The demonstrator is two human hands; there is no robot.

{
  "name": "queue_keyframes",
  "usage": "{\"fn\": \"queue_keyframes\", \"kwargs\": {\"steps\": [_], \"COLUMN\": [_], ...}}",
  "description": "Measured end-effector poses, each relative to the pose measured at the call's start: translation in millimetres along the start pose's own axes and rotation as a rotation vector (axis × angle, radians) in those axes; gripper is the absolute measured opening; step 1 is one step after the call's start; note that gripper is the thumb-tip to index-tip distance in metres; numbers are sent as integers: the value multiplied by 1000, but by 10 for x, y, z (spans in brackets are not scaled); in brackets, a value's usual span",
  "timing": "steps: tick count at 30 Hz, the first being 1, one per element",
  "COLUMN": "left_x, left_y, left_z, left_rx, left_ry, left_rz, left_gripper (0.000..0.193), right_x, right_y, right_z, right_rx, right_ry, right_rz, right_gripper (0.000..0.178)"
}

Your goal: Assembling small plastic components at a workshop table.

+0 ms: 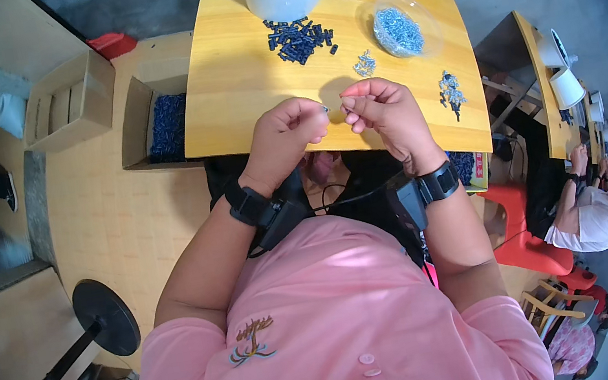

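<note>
My two hands are raised above the near edge of the bench (231,82), apart from each other, with a narrow gap between the fingertips. Left hand (281,136): thumb and forefinger clamped on a small part (324,109), its end showing on the side toward the other hand; finer detail is too small to read. Right hand (393,114): thumb and forefinger brought close at the tips; I cannot tell whether they are closed on a piece.

Beyond my hands lies a loose pile of black pieces (296,41), just in front of a white tub (282,2) filled with similar dark pieces. To its right, a little heap of silvery bits (364,64) sits near a clear bowl (427,35) holding more of them. A mixed cluster of parts (452,93) lies near the bench's right edge.
</note>
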State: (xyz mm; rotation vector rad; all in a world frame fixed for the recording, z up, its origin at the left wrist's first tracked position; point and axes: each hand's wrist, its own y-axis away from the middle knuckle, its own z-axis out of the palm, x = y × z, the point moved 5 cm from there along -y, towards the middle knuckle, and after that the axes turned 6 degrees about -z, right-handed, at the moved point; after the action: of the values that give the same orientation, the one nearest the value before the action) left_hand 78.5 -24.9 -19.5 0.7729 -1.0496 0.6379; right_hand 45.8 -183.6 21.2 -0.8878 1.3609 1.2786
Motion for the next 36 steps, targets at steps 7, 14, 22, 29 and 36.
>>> {"fn": "queue_keyframes", "kwargs": {"steps": [7,14,22,29,36], "left_x": [35,52,43,59,122], "left_y": [120,192,203,201,219], "left_z": [204,282,333,312,301], "left_rx": [-36,-43,-25,77,86], "left_ry": [-6,-68,-63,-54,-161], "left_rz": [35,52,-25,137,160], "left_gripper": [16,16,15,14,15], "right_x": [23,13,-6,-46,-70], "right_y": [154,271,293,305,302], "right_z": [-46,-39,-5,35,47], "right_rx": [-38,42,73,103,103], "right_ry": [-169,-172,-103,-29,50], "right_rz": [-31,-84,-147,-194,-240], "right_gripper": [10,10,8,8,9]}}
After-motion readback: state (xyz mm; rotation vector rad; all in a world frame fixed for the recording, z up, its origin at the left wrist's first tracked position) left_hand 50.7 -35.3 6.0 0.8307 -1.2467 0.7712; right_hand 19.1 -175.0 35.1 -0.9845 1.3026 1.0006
